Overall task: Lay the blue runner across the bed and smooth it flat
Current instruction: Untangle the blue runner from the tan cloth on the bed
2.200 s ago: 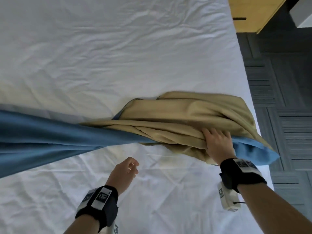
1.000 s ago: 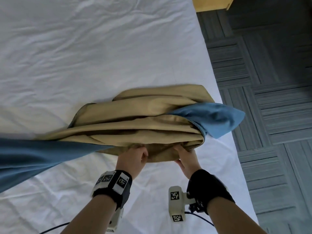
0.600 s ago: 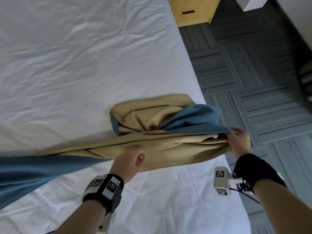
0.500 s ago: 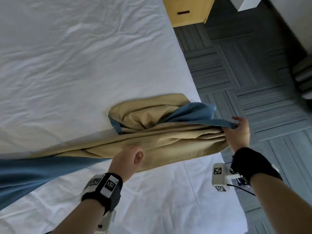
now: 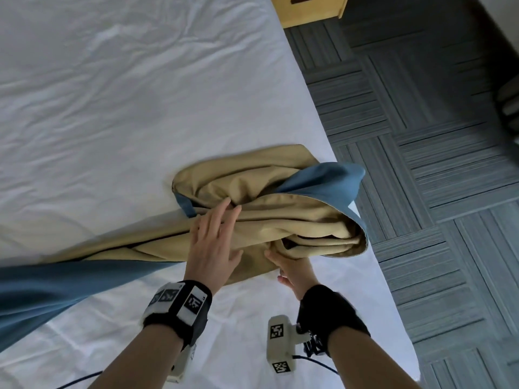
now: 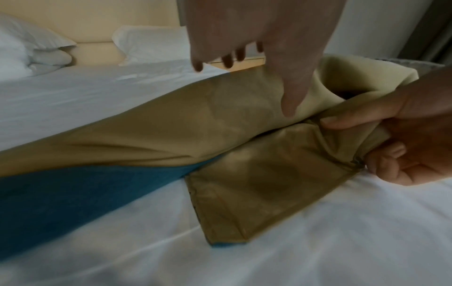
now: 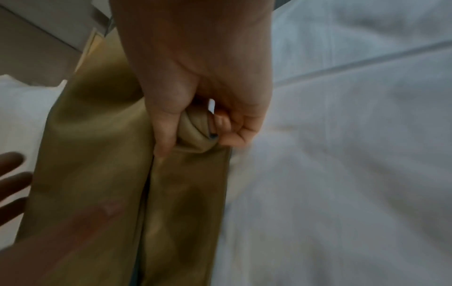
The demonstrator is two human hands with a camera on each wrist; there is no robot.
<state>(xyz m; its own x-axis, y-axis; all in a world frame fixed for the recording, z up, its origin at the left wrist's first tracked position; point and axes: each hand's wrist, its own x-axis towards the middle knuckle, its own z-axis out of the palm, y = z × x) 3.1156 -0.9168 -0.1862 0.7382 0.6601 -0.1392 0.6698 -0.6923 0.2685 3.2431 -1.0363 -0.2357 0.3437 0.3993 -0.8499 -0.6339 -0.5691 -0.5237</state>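
Observation:
The runner (image 5: 280,220) is blue with a tan underside and lies bunched near the bed's right edge. Its tan side faces up, and its blue length (image 5: 56,287) trails off to the left. A blue corner (image 5: 331,181) hangs over the edge. My left hand (image 5: 216,240) is spread with straight fingers over the tan heap; I cannot tell whether it touches. My right hand (image 5: 289,266) grips a rolled tan fold at the heap's near side. The right wrist view shows this hand (image 7: 195,131) with thumb and curled fingers closed round the fold. The left wrist view shows a flat tan flap (image 6: 257,193) on the sheet.
The white sheet of the bed (image 5: 126,94) is wrinkled. Its right edge runs diagonally beside grey carpet tiles (image 5: 421,136). A wooden nightstand (image 5: 309,9) stands at the far right corner. White pillows (image 6: 146,44) lie against the headboard.
My right hand let go of the blue corner at the bed's edge and came back to grip the tan fold. My left hand opened and moved forward over the heap.

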